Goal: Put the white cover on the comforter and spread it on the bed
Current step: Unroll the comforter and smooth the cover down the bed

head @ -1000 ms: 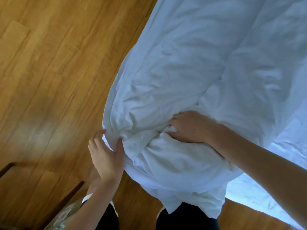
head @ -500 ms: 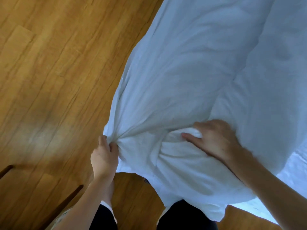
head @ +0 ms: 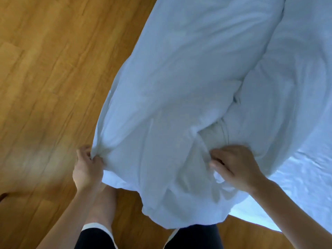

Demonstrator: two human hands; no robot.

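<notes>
Two hands held the near end of the white cover [head: 179, 87], which lay bunched and puffed over the bed [head: 309, 187] and hung off its near edge above the wooden floor [head: 45, 78]. The left hand [head: 87, 169] was clamped on a gathered corner of the cover at the side away from the bed, fingers curled tight into the cloth. The right hand [head: 235, 168] pinched a fold nearer the bed, with a deep crease running up from it. Whether the comforter already filled the cover could not be told; the bulk suggested it was inside.

The step in hand looked like seating the filling into the near corners and shaking the whole thing flat. To do it well, each hand should probably pinch cover and comforter together at a true corner, so the right hand may need to move outward along the hem. A firm lift and snap toward the far end of the bed would then spread it, keeping the hem off the floor.
</notes>
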